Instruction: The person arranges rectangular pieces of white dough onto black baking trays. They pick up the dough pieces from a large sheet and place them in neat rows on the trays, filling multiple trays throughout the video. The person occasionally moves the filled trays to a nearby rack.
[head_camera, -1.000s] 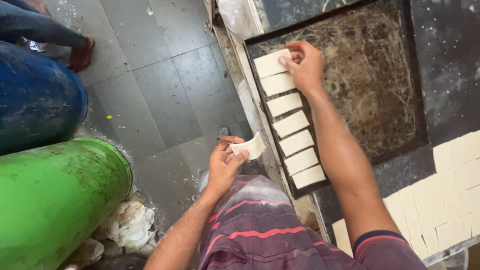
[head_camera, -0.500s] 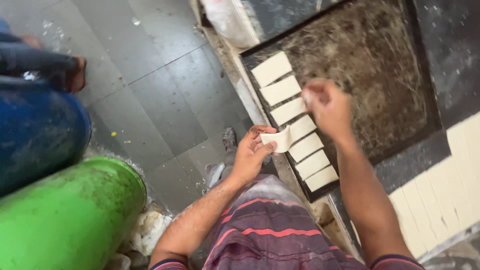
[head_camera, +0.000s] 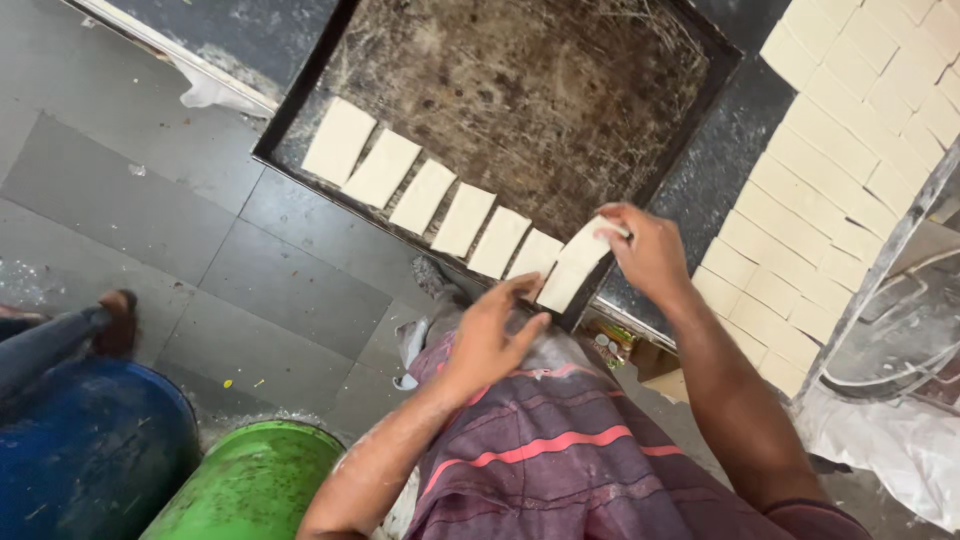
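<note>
Right hand (head_camera: 650, 250) pinching pale dough strip (head_camera: 575, 265) at upper end, lowering it onto near corner of dark baking tray (head_camera: 560, 90). Left hand (head_camera: 490, 335) hovering just beside strip's lower end, fingers loosely spread, holding nothing. Six dough rectangles (head_camera: 440, 195) lying in row along tray's near edge — rest of tray bare. Many cut pieces (head_camera: 840, 130) waiting on bench at right — judging work barely begun.

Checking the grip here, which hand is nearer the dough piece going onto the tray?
Right. The right hand pinches the dough piece's upper end; the left hand is at its lower end, fingers open.
</note>
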